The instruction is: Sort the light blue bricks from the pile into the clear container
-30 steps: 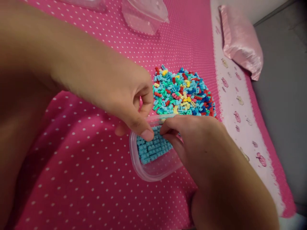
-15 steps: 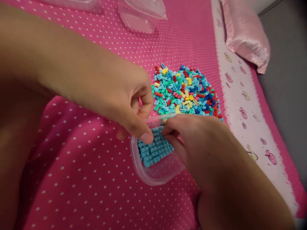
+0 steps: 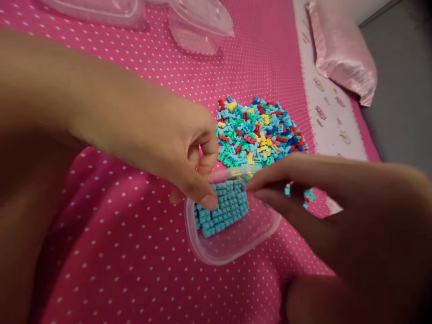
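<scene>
My left hand [image 3: 189,157] grips the left side of a shallow clear plastic lid [image 3: 219,257], thumb over its rim and other fingers partly hidden behind. A block of light-blue toy bricks [image 3: 224,211] lies in the lid in tight rows, its upper left corner under my left thumb. My right hand [image 3: 303,193] is at the block's upper right corner, thumb and forefinger pinched together. Whatever sits between those fingertips is too small to make out. Just beyond the lid is a pile of loose toy bricks [image 3: 259,130] in blue, green, red and yellow, partly covered by my right hand.
Everything rests on a pink dotted bedsheet [image 3: 135,252]. Clear plastic containers [image 3: 199,27] stand at the far side, with another [image 3: 101,11] farther left. A shiny pink pillow [image 3: 344,54] lies at the upper right, beside a grey surface [image 3: 398,67].
My right hand has shifted right, uncovering more of the block and the lid's right side. My left hand keeps its hold on the lid. The view has tilted slightly.
</scene>
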Tool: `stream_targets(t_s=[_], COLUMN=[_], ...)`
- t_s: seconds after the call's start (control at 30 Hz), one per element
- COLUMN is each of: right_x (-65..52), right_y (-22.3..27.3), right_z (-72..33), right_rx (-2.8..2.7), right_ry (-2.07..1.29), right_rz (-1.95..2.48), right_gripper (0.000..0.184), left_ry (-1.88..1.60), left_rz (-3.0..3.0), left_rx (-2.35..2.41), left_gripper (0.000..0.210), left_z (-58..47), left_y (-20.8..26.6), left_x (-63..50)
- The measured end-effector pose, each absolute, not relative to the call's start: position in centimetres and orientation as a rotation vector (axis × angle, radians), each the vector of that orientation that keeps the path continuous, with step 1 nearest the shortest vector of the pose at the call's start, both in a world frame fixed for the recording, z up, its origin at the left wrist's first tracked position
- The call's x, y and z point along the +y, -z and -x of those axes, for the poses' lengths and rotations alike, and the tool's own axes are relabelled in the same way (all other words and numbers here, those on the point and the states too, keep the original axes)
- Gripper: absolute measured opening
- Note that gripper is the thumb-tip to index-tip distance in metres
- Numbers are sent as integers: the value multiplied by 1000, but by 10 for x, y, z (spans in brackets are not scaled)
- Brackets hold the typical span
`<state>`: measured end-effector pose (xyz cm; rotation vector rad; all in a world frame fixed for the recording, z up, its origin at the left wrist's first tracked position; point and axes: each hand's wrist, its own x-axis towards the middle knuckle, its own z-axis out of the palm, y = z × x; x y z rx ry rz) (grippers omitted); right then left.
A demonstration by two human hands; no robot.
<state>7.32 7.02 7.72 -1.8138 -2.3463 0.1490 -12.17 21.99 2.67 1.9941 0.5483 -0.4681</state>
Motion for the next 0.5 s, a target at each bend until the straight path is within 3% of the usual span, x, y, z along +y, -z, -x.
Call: stream_targets(t_s=[0.17,0.5], right_x=[109,144], right_y=[-65,-28], right_z=[-89,-111], right_rx=[-1939,-2388], right_ry=[-92,-580], right_rz=[1737,1558], right_gripper=[20,11], left_ry=[486,488], left_rz=[-1968,-1992], left_rx=[496,477], left_gripper=[41,32], left_z=[122,122], left_y=[-34,-41], left_x=[217,214])
